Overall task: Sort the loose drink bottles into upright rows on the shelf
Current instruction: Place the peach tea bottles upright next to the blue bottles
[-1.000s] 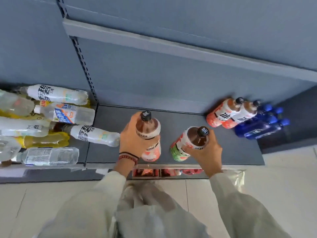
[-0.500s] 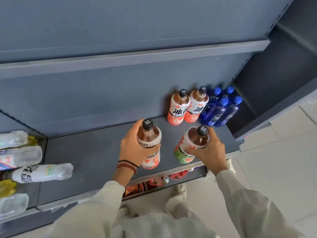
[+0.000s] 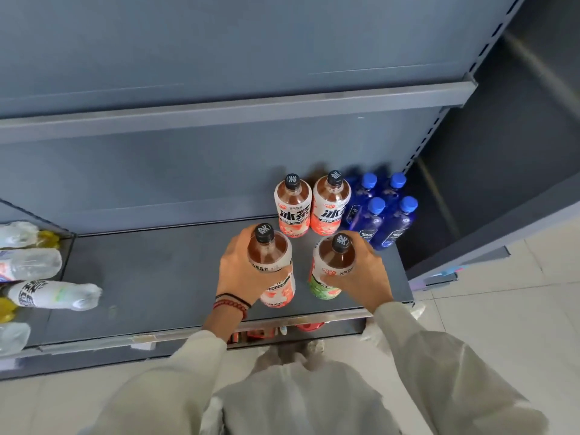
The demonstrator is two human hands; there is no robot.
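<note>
My left hand [image 3: 241, 271] grips a pink-labelled tea bottle [image 3: 276, 271] upright on the grey shelf [image 3: 157, 277]. My right hand [image 3: 361, 271] grips a green-labelled tea bottle [image 3: 329, 268] upright beside it. Behind them two pink tea bottles [image 3: 310, 208] stand side by side against the back panel. Several blue bottles [image 3: 381, 211] stand in rows to their right. At the far left, loose clear and white bottles [image 3: 53, 293] lie on their sides in a pile.
An upper shelf edge [image 3: 235, 111] runs overhead. The shelf unit ends at a perforated upright [image 3: 417, 152] on the right, with a darker bay beyond. Tiled floor [image 3: 518, 293] lies below. Red items show on the lower shelf [image 3: 301, 328] under the front lip.
Both hands have carried their bottles rightward along the shelf and closer to the standing tea and blue bottles. The view has swung right, leaving most of the loose pile out of frame.
</note>
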